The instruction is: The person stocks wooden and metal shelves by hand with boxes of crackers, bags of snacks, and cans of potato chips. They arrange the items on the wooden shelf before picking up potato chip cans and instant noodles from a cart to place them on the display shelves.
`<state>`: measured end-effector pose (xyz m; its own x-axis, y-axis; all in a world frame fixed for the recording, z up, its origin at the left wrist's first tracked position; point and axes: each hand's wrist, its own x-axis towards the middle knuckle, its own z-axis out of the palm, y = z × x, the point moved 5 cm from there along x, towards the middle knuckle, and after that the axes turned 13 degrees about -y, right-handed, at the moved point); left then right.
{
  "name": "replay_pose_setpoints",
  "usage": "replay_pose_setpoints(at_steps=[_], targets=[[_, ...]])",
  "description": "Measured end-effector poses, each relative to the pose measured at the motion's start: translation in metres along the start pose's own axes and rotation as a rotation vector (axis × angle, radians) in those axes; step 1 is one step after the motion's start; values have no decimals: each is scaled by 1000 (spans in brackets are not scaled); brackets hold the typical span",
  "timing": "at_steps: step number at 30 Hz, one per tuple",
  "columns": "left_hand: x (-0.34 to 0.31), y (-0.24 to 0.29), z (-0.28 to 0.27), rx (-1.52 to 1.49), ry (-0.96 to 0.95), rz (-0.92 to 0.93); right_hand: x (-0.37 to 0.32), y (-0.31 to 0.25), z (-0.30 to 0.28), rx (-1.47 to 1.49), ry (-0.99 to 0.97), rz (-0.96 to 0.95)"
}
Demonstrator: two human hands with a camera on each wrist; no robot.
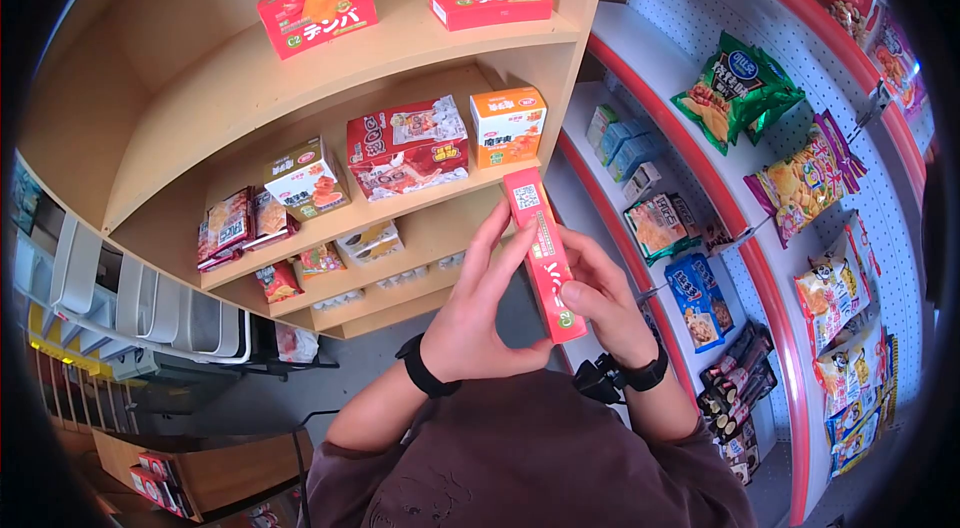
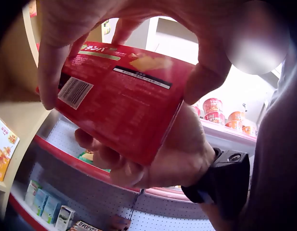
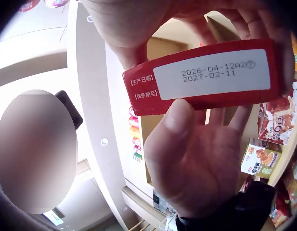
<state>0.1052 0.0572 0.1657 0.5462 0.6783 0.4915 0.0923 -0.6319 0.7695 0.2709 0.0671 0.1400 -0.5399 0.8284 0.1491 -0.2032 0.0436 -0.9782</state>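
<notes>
Both hands hold one flat red snack box [image 1: 548, 268] in front of the chest, its narrow side with a QR code facing up in the head view. My left hand [image 1: 480, 298] spans it, fingers at the upper edge and thumb at the bottom end. Pinching the box from the other side is my right hand [image 1: 605, 303], thumb on the narrow face. The left wrist view shows the broad red back of the box [image 2: 124, 101] with a barcode. In the right wrist view, the end panel [image 3: 211, 77] carries a white label printed with dates.
A wooden shelf [image 1: 340, 38] ahead bears two similar red boxes, one upright [image 1: 318, 10] and one lying flat [image 1: 490, 6]. Below sit an orange box [image 1: 508, 126], a dark red box [image 1: 408, 148] and snack packs. At right, red-edged shelves [image 1: 745, 218] hold bagged snacks.
</notes>
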Motion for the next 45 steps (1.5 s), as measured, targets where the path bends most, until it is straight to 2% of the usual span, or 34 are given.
replay_pose_setpoints(at_steps=[3,7,11,12,16,45], targets=[[1,8,-6,144,-24,32,0,-3,-1,-34,-13,1],[-6,-4,-27,135,77,-74,-1,-10,6,86,-20,-14],[-3,19,-12,95,-81,-18,-1,2,6,151,57,1],[-3,17,-8,99,-65,-20,1,2,6,192,78,-4],[-2,7,0,69,-38,-29,2,-1,8,82,42,-10],[-4,20,-1,220,-59,61,0,8,12,149,-31,-17]])
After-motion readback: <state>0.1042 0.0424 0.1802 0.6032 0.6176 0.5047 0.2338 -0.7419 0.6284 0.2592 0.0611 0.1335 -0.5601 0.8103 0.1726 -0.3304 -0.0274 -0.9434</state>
